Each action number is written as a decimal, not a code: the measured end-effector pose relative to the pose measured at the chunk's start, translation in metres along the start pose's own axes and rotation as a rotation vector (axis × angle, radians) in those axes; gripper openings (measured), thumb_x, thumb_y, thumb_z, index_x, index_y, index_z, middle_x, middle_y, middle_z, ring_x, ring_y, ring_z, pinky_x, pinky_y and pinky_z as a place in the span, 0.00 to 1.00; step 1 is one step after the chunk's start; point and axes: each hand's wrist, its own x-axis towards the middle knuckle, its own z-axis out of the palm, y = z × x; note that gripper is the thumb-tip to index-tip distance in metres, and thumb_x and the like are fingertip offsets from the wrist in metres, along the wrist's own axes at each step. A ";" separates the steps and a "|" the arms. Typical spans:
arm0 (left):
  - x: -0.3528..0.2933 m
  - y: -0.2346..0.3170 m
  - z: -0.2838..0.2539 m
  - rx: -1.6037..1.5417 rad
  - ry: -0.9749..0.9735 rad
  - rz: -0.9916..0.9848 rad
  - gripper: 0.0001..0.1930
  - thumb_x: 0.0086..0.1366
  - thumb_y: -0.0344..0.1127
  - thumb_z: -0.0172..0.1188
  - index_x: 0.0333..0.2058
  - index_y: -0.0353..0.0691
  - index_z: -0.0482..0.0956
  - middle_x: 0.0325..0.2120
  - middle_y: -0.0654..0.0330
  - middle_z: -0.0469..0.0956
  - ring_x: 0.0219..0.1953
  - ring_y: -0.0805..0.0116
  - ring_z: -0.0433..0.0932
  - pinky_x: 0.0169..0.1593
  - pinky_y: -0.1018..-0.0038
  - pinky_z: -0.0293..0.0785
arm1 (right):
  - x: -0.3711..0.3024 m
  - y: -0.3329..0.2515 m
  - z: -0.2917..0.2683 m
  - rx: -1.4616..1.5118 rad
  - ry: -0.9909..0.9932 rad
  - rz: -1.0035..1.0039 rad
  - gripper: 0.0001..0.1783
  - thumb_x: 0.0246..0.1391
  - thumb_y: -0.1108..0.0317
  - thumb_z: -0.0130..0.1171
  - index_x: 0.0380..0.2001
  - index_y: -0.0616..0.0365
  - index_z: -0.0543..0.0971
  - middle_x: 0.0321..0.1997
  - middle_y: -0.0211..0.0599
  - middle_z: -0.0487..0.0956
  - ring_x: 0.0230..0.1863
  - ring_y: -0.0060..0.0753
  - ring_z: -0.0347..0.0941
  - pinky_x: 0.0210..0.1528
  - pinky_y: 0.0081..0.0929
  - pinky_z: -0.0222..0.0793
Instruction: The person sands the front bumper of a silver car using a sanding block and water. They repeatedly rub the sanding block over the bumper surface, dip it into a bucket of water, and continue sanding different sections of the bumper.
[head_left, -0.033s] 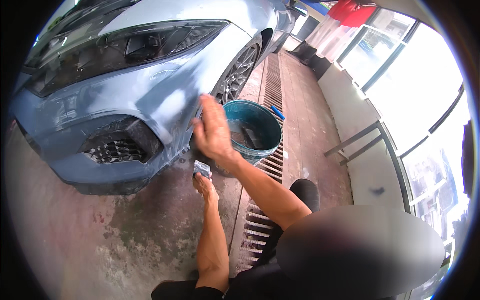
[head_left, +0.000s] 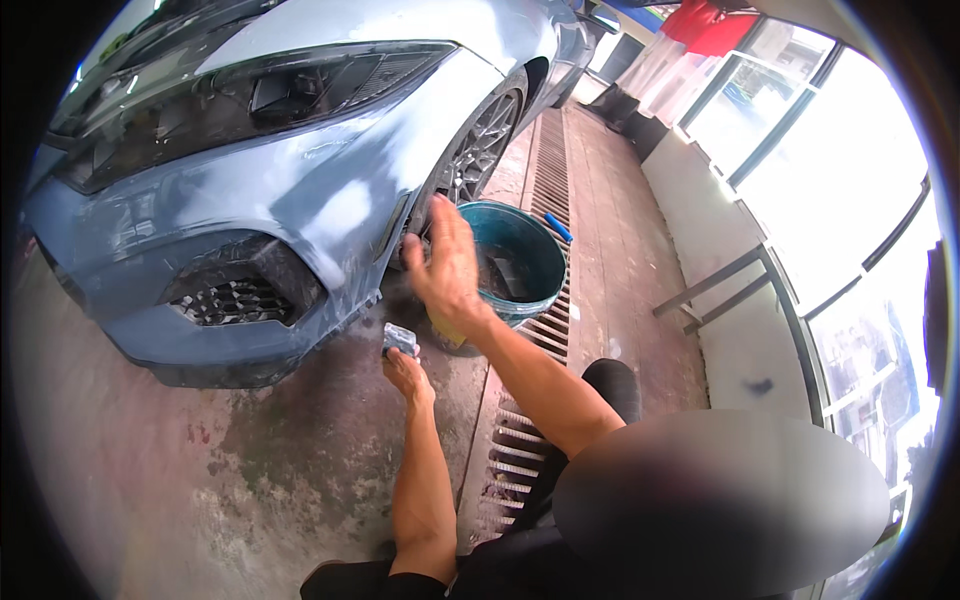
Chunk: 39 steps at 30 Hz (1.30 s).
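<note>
A light blue car (head_left: 300, 190) stands in front of me, its front bumper dull with pale rubbed patches. My left hand (head_left: 407, 375) is low by the bumper's bottom corner and grips a small grey block (head_left: 400, 338). My right hand (head_left: 445, 265) is raised, fingers spread and holding nothing, close to the bumper's side edge by the front wheel (head_left: 480, 150). Right behind that hand stands a teal bucket (head_left: 530, 250).
A metal drain grating (head_left: 545, 150) runs along the concrete floor past the bucket and under my knee. A small blue tool (head_left: 558, 228) lies beside the bucket. On the right are a low white wall, a metal rail (head_left: 715, 290) and bright windows.
</note>
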 end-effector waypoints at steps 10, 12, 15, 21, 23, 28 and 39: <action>-0.032 0.047 0.028 -0.231 0.311 0.271 0.21 0.83 0.34 0.45 0.67 0.31 0.72 0.42 0.48 0.88 0.34 0.61 0.89 0.35 0.74 0.83 | -0.049 0.118 -0.009 -0.188 -0.727 0.331 0.20 0.72 0.55 0.62 0.50 0.64 0.86 0.46 0.63 0.90 0.49 0.67 0.90 0.56 0.57 0.86; -0.045 0.058 0.048 -0.189 0.314 0.456 0.19 0.83 0.32 0.46 0.66 0.30 0.73 0.40 0.49 0.88 0.29 0.64 0.87 0.30 0.77 0.81 | -0.050 0.118 -0.026 -0.158 -0.779 0.261 0.19 0.72 0.57 0.62 0.49 0.64 0.85 0.44 0.63 0.90 0.48 0.67 0.90 0.54 0.57 0.87; -0.065 0.078 0.081 -0.042 0.229 0.706 0.17 0.85 0.34 0.49 0.62 0.30 0.76 0.37 0.52 0.87 0.26 0.67 0.82 0.28 0.74 0.79 | -0.068 0.124 -0.055 -0.091 -0.862 0.113 0.16 0.69 0.60 0.65 0.47 0.63 0.85 0.38 0.61 0.90 0.42 0.65 0.91 0.47 0.57 0.88; -0.132 0.114 0.168 0.951 -0.213 0.703 0.20 0.81 0.42 0.56 0.62 0.35 0.77 0.50 0.36 0.87 0.50 0.30 0.87 0.56 0.44 0.81 | -0.082 0.186 -0.107 0.230 -1.110 -0.266 0.13 0.72 0.59 0.63 0.44 0.57 0.87 0.35 0.59 0.89 0.39 0.66 0.90 0.43 0.58 0.86; -0.101 0.113 0.192 1.296 -0.375 0.652 0.23 0.79 0.43 0.57 0.65 0.34 0.75 0.54 0.37 0.86 0.53 0.31 0.87 0.59 0.42 0.81 | -0.046 0.214 -0.115 0.454 -1.185 -0.239 0.13 0.73 0.58 0.62 0.45 0.55 0.89 0.36 0.57 0.90 0.39 0.66 0.90 0.45 0.58 0.86; -0.008 0.063 0.265 1.758 -0.506 0.158 0.21 0.72 0.37 0.61 0.60 0.34 0.85 0.60 0.41 0.87 0.63 0.39 0.86 0.64 0.50 0.82 | 0.016 0.338 -0.093 0.254 -0.930 -0.133 0.14 0.72 0.60 0.64 0.51 0.53 0.90 0.45 0.54 0.91 0.48 0.62 0.89 0.53 0.56 0.85; 0.046 -0.028 0.175 1.622 -0.293 0.200 0.18 0.73 0.35 0.58 0.56 0.40 0.89 0.49 0.46 0.91 0.49 0.49 0.90 0.51 0.53 0.85 | 0.006 0.322 -0.066 0.330 -0.850 -0.178 0.17 0.70 0.53 0.67 0.47 0.54 0.91 0.49 0.52 0.91 0.46 0.62 0.89 0.50 0.55 0.85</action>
